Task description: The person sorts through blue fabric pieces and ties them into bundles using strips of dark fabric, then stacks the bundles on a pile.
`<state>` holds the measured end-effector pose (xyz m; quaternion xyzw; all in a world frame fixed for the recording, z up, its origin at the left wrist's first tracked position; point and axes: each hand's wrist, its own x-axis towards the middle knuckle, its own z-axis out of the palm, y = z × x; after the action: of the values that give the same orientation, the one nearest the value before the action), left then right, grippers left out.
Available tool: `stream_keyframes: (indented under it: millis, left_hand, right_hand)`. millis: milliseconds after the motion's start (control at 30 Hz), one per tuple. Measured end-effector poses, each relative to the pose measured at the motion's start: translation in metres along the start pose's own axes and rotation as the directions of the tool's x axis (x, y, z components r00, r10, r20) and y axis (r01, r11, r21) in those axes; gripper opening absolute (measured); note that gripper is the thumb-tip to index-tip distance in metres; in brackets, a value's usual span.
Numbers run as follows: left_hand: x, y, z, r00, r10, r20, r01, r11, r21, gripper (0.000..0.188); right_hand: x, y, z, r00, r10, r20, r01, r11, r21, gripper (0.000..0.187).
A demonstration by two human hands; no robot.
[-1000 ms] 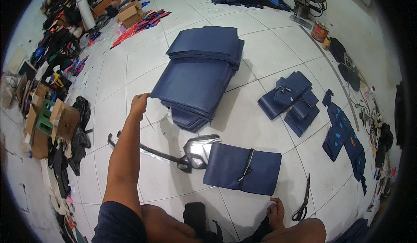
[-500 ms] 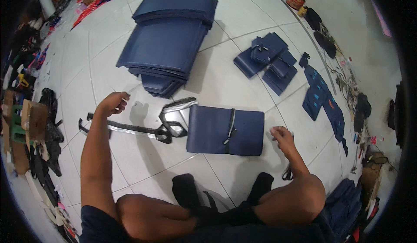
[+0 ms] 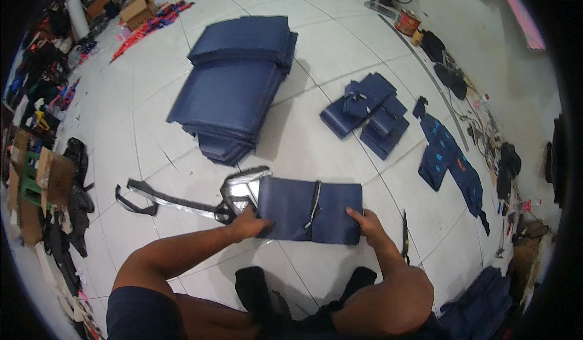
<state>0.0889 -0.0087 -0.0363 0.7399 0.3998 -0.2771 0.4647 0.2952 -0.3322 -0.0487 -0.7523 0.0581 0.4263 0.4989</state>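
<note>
A flat bundle of dark blue sheets (image 3: 285, 209) lies on the floor before my feet. A narrow dark strip (image 3: 315, 200) is tied round its middle, with a knot towards the near side. My left hand (image 3: 248, 224) grips the bundle's left end, thumb on top, and my right hand (image 3: 365, 223) holds its right end the same way. The fingers beneath are mostly hidden. Left of the bundle lies a loose black-and-silver strip (image 3: 176, 199), looped near my left hand. Scissors (image 3: 405, 236) with dark blades rest beside my right forearm.
A tall stack of blue sheets (image 3: 228, 94) stands farther off. Smaller tied blue bundles (image 3: 370, 112) lie beyond on the right, with dark blue printed cloth (image 3: 452, 151) beside them. Boxes (image 3: 54, 170) and clutter line the left; tools and cables (image 3: 480, 130) lie along the right wall.
Both hands have come in from either side and taken hold of the tied bundle's ends. The view has tipped up, so more of the far floor shows.
</note>
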Motion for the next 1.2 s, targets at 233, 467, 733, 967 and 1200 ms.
stream_keyframes:
  millis: [233,467,733,967,1200]
  left_hand:
    - [-0.007,0.016,0.007,1.0,-0.006,0.001,0.006,0.999,0.044,0.094]
    - [-0.005,0.083,-0.034,0.926,-0.04,0.376,-0.125,0.906,0.403,0.071]
    - [0.012,0.152,-0.2,0.64,0.44,-0.63,-0.414,0.888,0.2,0.054]
    - [0.061,0.155,-0.204,0.258,0.542,-0.8,-0.177,0.841,0.512,0.058]
    - [0.063,0.154,-0.203,0.223,0.564,-0.795,-0.199,0.825,0.529,0.057]
  right_hand:
    - [-0.01,0.003,0.012,0.984,-0.093,-0.153,0.091,0.996,-0.02,0.067]
    - [0.007,0.002,-0.015,0.981,-0.096,-0.169,0.132,0.966,0.22,0.064]
    - [-0.015,-0.095,-0.069,0.946,-0.291,-0.141,0.069,0.608,-0.791,0.068]
    - [0.066,-0.335,0.023,0.836,-0.541,0.094,0.548,0.813,-0.195,0.035]
    - [0.177,-0.472,0.139,0.917,-0.397,0.025,0.398,0.915,-0.065,0.072]
